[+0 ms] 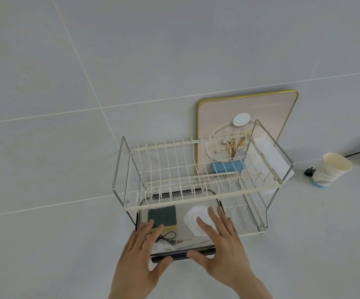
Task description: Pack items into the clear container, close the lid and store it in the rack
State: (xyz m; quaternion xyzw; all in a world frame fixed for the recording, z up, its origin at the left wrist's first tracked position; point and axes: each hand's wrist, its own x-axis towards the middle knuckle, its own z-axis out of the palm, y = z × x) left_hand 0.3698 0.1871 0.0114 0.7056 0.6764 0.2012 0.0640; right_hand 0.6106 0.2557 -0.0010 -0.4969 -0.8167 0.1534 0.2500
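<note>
The clear container (182, 225) with a dark-rimmed lid on top lies in the lower tier of the white wire rack (196, 192), its front end sticking out towards me. Through the lid I see a green and yellow sponge (162, 215), a white round pad (193, 217) and a black cable (169, 235). My left hand (140, 255) lies flat on the lid's front left, thumb against the front rim. My right hand (222, 249) lies flat on the front right, fingers spread over the pad, thumb on the front rim.
A pink gold-edged tray (267, 111) leans on the tiled wall behind the rack. A paper cup (332, 171) lies tilted at the right, beside a black plug (309, 172) and its cord. The rack's upper tier is bare wire.
</note>
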